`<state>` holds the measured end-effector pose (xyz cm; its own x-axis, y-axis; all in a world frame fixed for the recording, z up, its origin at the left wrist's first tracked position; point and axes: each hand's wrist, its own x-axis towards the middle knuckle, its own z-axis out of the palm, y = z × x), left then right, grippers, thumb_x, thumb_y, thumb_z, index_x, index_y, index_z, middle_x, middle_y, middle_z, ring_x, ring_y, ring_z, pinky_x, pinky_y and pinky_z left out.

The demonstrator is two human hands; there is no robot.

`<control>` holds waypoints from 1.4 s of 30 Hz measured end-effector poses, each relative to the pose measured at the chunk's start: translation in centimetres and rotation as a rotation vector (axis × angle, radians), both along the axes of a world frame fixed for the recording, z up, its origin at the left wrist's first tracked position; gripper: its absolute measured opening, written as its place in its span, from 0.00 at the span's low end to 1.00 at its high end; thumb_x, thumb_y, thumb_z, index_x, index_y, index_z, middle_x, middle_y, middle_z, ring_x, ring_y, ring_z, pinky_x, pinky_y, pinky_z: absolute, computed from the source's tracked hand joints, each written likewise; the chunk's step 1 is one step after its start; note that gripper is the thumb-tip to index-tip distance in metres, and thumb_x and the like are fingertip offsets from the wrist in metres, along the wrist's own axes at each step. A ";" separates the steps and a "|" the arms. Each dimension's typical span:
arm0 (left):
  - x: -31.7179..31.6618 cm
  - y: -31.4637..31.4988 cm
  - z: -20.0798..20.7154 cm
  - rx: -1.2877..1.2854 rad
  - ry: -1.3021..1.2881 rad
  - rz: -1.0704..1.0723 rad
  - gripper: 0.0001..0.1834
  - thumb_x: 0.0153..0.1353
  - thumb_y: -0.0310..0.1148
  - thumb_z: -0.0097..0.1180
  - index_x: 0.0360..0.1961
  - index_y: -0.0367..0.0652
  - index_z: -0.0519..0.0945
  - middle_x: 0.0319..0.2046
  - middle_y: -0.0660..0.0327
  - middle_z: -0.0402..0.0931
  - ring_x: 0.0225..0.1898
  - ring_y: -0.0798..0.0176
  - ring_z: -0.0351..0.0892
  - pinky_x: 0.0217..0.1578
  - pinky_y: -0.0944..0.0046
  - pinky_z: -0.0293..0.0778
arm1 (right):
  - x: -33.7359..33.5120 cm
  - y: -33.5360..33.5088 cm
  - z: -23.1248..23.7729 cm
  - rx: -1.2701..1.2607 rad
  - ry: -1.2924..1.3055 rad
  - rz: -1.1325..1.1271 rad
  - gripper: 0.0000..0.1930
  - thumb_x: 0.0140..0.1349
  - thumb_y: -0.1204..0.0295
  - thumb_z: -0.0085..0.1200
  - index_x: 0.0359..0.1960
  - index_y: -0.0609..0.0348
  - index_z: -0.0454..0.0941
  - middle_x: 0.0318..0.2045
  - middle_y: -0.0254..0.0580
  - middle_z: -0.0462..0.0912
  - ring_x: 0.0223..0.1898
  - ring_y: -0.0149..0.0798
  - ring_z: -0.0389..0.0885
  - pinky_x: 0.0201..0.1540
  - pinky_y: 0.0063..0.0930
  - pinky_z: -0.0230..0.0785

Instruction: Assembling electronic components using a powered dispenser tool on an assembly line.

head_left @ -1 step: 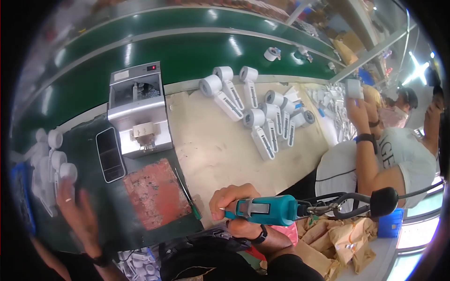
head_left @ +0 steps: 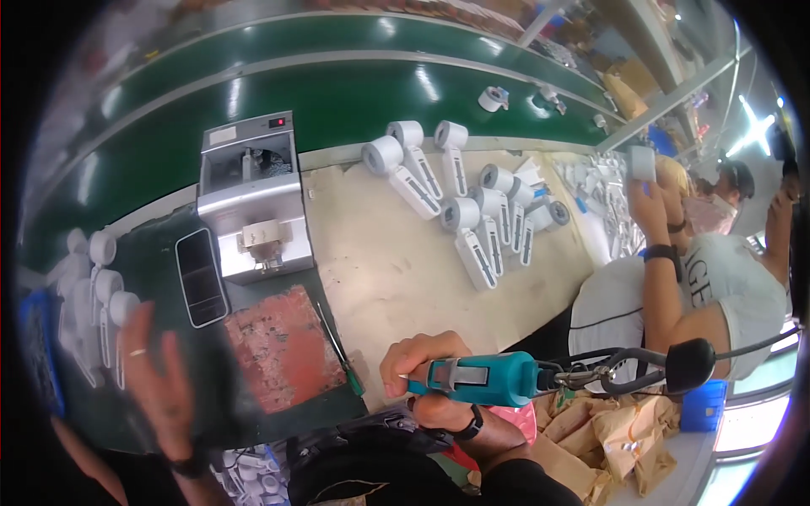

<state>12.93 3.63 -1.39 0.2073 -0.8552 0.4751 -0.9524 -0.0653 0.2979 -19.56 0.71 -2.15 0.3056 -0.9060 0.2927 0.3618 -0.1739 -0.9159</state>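
My right hand (head_left: 428,371) grips a teal electric screwdriver (head_left: 489,379) above the table's near edge. The tool lies sideways and its back end hangs from a hook and cable (head_left: 620,367). My left hand (head_left: 160,384), slightly blurred, is raised over the dark green mat with its fingers apart. It is nearest to a cluster of white pieces with round heads and long handles (head_left: 105,287) at the left. A worn red board (head_left: 283,354) lies between my hands, with a green-handled screwdriver (head_left: 350,379) along its right side.
A silver screw feeder (head_left: 253,198) stands behind the board, beside a phone (head_left: 202,282). Several more white pieces (head_left: 477,253) lie on brown paper (head_left: 363,278). At right a co-worker (head_left: 726,278) holds a white piece (head_left: 641,164). Brown paper bags (head_left: 624,434) lie lower right.
My left hand has shifted a little to the right, away from the white pieces at the left. My right hand and the electric screwdriver have hardly moved.
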 end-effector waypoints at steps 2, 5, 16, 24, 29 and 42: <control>-6.9 -3.2 1.9 0.144 0.435 -0.361 0.20 0.60 0.31 0.59 0.53 0.37 0.76 0.45 0.50 0.79 0.46 0.49 0.79 0.49 0.56 0.74 | -0.5 0.0 -0.7 -0.016 -0.032 -0.006 0.27 0.58 0.53 0.65 0.44 0.63 0.68 0.26 0.42 0.74 0.26 0.38 0.74 0.29 0.31 0.66; -15.6 -10.5 0.4 0.099 0.356 -0.818 0.25 0.60 0.37 0.61 0.55 0.36 0.74 0.36 0.50 0.79 0.40 0.46 0.79 0.41 0.52 0.74 | -1.4 0.6 -0.6 0.011 -0.024 -0.102 0.28 0.59 0.52 0.64 0.43 0.65 0.69 0.24 0.43 0.73 0.26 0.39 0.74 0.29 0.32 0.67; -23.0 -21.1 -5.4 0.080 -0.068 -0.613 0.25 0.66 0.42 0.51 0.60 0.40 0.70 0.47 0.47 0.74 0.42 0.42 0.77 0.41 0.49 0.75 | -4.0 2.3 -0.6 0.071 0.011 -0.102 0.29 0.56 0.54 0.68 0.45 0.67 0.71 0.26 0.45 0.76 0.29 0.38 0.76 0.31 0.30 0.68; -16.7 -9.2 0.2 0.157 0.203 -0.771 0.24 0.56 0.29 0.56 0.57 0.43 0.73 0.39 0.52 0.75 0.40 0.49 0.77 0.41 0.52 0.75 | -2.0 0.4 -0.1 0.120 0.089 -0.308 0.34 0.53 0.43 0.65 0.38 0.67 0.70 0.24 0.44 0.76 0.25 0.37 0.75 0.29 0.30 0.69; -11.1 -6.3 -1.4 0.209 0.276 -0.721 0.19 0.55 0.32 0.61 0.49 0.43 0.77 0.43 0.53 0.78 0.43 0.50 0.77 0.44 0.51 0.74 | 0.2 -0.7 0.0 -0.028 0.153 -0.298 0.35 0.57 0.37 0.55 0.40 0.62 0.65 0.19 0.39 0.70 0.19 0.35 0.71 0.23 0.30 0.66; -5.5 -6.7 -2.8 0.246 0.349 -0.804 0.15 0.53 0.36 0.66 0.40 0.41 0.82 0.36 0.57 0.76 0.36 0.53 0.74 0.41 0.57 0.72 | 9.9 -7.9 3.6 -0.183 -0.003 -0.234 0.33 0.63 0.39 0.51 0.45 0.62 0.68 0.20 0.36 0.69 0.20 0.33 0.69 0.24 0.28 0.64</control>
